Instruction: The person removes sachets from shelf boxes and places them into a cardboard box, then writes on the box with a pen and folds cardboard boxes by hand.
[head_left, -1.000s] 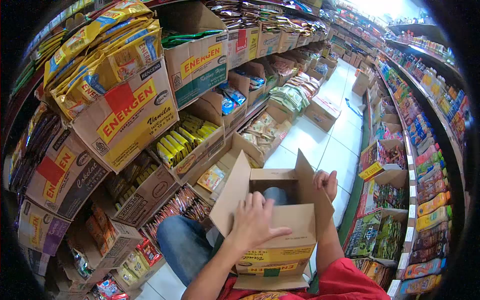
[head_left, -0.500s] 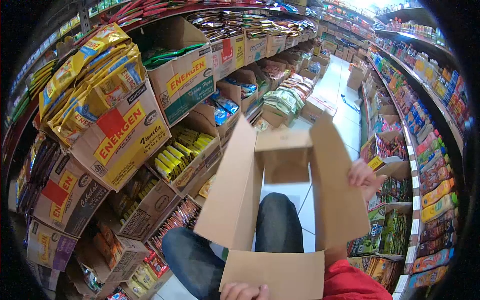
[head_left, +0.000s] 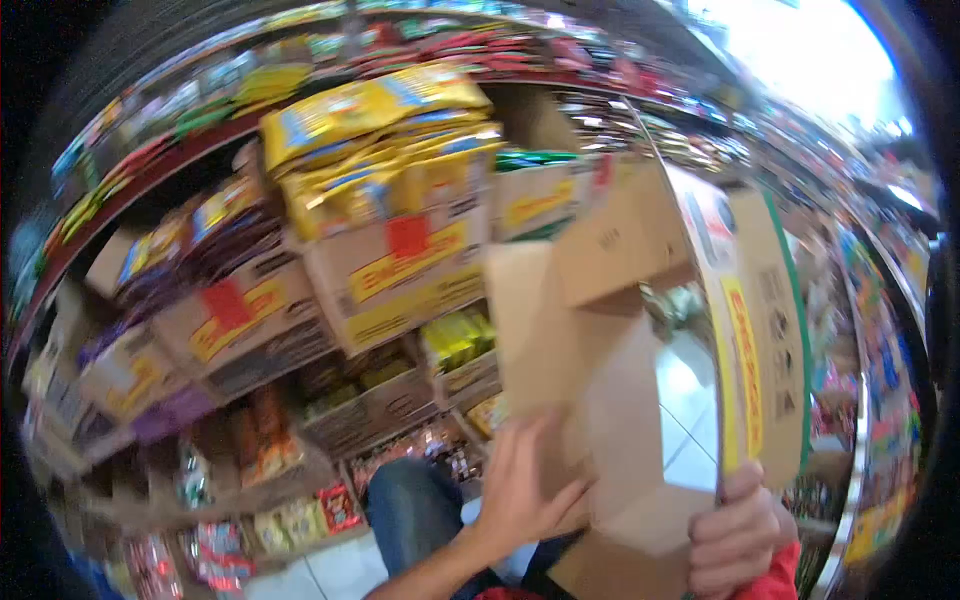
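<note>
An unfolded cardboard box (head_left: pixel 625 400), see-through from end to end with its flaps spread, stands tilted in front of me. Its right outer face carries a yellow Energen label. My left hand (head_left: pixel 530 490) presses against the box's near left side, fingers stretched out and thumb apart. At the lower right, my right hand (head_left: pixel 740 530) has its fingers wrapped round the edge of the box. White floor tiles show through the opening.
Shelves on the left hold a carton of yellow sachets (head_left: pixel 390 260), a carton of brown sachets (head_left: pixel 240 310) and several lower boxes of snacks. My bent knee (head_left: pixel 415 510) is below. Another stocked shelf (head_left: pixel 870 400) runs along the right, blurred.
My view has swung left. The box has turned and tilted, bringing its printed side into sight. My left hand has left the near flap for the left side; my right hand has moved lower.
</note>
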